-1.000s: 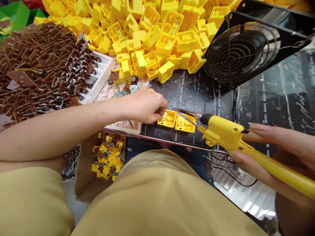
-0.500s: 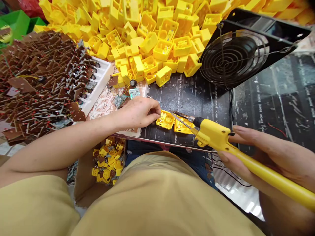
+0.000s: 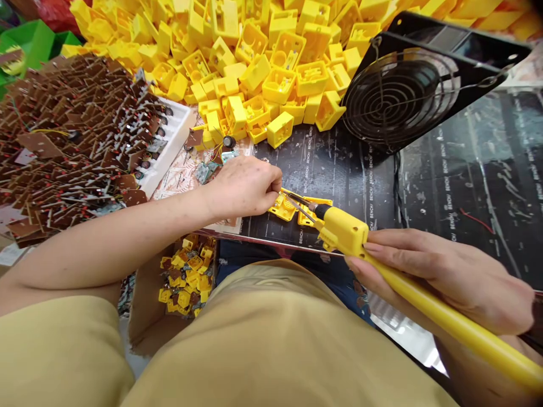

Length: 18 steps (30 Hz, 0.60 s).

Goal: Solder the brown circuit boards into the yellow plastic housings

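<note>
My left hand (image 3: 244,186) rests on the black mat (image 3: 339,169), fingers pinched together against a small yellow plastic housing (image 3: 283,208) that lies open beside a second yellow half (image 3: 314,204). What the fingertips pinch is too small to make out. My right hand (image 3: 441,277) is wrapped round the long yellow handle of a soldering iron (image 3: 348,234). Its metal tip reaches left over the housing, close to my left fingertips.
A big heap of yellow housings (image 3: 263,56) fills the back. A white tray piled with brown circuit boards (image 3: 72,135) stands at the left. A black fan (image 3: 399,96) leans at the back right. A cardboard box of yellow parts (image 3: 186,277) sits below the table edge.
The soldering iron and my right hand have moved left, bringing the tip over the housing. My left hand stayed at the housing, fingers still pinched.
</note>
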Each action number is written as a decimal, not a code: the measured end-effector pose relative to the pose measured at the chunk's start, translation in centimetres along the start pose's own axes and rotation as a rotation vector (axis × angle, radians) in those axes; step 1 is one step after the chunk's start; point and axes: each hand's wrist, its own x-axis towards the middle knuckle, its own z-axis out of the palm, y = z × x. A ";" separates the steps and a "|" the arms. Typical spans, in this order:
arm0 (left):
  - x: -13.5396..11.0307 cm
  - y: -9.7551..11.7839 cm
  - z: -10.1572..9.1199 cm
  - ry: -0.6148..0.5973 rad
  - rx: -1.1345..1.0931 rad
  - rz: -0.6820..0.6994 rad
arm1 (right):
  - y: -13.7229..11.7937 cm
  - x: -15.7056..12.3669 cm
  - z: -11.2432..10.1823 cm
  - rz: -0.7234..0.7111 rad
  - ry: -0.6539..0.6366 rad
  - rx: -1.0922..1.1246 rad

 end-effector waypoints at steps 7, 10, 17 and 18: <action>0.6 0.1 -0.7 -0.068 0.029 0.031 | -0.9 1.6 -0.5 -0.254 0.030 0.006; 0.7 0.0 -0.6 -0.058 0.017 0.033 | -1.0 1.7 -1.2 -0.140 0.004 0.004; 0.8 -0.1 -0.7 -0.051 -0.005 0.058 | -0.4 1.8 -1.2 -0.246 0.017 0.001; 0.8 -0.1 -0.7 -0.059 0.002 0.055 | -0.4 1.9 -1.2 -0.262 0.034 0.000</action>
